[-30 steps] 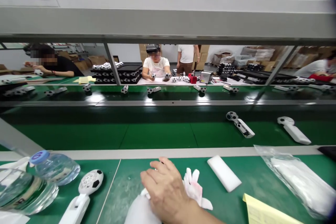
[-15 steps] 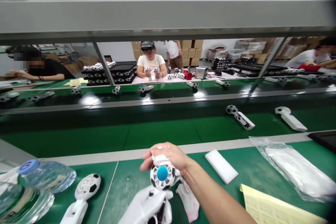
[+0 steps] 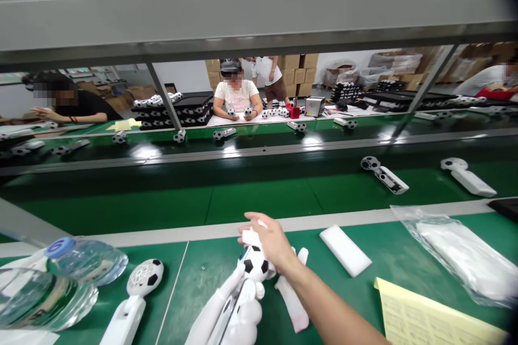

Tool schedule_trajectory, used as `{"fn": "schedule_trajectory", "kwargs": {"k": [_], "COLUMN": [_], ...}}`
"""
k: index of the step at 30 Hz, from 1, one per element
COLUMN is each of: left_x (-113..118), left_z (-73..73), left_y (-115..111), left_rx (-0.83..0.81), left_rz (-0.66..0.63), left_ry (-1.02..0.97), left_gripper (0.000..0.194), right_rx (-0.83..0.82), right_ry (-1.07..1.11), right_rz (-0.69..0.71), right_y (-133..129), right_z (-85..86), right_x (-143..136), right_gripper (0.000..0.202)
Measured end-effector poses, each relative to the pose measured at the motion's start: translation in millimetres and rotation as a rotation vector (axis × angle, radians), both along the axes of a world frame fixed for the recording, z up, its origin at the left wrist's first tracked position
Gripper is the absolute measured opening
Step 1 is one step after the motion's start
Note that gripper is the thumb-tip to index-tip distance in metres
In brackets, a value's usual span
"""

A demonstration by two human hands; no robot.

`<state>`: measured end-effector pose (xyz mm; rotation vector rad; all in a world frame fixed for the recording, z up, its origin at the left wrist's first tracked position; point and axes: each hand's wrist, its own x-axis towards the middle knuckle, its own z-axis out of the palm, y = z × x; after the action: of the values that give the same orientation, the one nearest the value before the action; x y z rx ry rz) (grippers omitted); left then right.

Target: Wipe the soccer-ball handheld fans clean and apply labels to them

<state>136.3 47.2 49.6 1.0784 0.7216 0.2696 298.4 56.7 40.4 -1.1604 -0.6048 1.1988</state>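
Observation:
My left hand (image 3: 238, 307), in a white glove, is wrapped round the handle of a white handheld fan with a football-patterned head (image 3: 256, 264). The fan is tilted, with the black-and-white side of its head turned toward me. My bare right hand (image 3: 269, 240) is curled at the top of the head, with a white cloth (image 3: 251, 237) between its fingers and the fan. Its fingertips are partly hidden. Under my right forearm lies a crumpled white glove (image 3: 293, 302) with a pinkish stain.
Another fan (image 3: 135, 291) and water bottles (image 3: 87, 261) stand left. On the right lie a white foam block (image 3: 345, 250), a yellow sheet (image 3: 429, 318) and a plastic bag (image 3: 465, 256). Several fans rest on the green belt (image 3: 259, 194). Co-workers sit beyond, under a grey overhead beam (image 3: 259, 8).
The fan has been turned: its blue centre faced me before, and now the patterned side does. My right hand has shifted slightly up and right along the head. The view has tilted a little.

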Motion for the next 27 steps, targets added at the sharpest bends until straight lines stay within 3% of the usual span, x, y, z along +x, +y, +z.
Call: {"fn": "schedule_trajectory", "kwargs": {"k": [4,8,19,27], "left_x": [-3,-4,-6,-7], "left_z": [-2.0,-7.3,-24.5,-31.9], "left_y": [-1,3,9,13], "left_rx": [-0.185,-0.337,-0.601,-0.685], "left_rz": [0.019,0.061,0.145,0.155], "left_ry": [-0.078,-0.158,-0.311,-0.303], "left_gripper": [0.032,0.029,0.030,0.031], "right_rx": [-0.047,-0.031,-0.088,-0.069], "right_ry": [0.169,0.239,0.187,0.172], "right_rz": [-0.141,-0.262,-0.221,-0.256], "right_y": [0,-14,-60,-64], "right_z": [-7.7,-4.2,0.1,8.7], "right_x": [18,33,50,35], "right_gripper": [0.034,0.034,0.041,0.046]}}
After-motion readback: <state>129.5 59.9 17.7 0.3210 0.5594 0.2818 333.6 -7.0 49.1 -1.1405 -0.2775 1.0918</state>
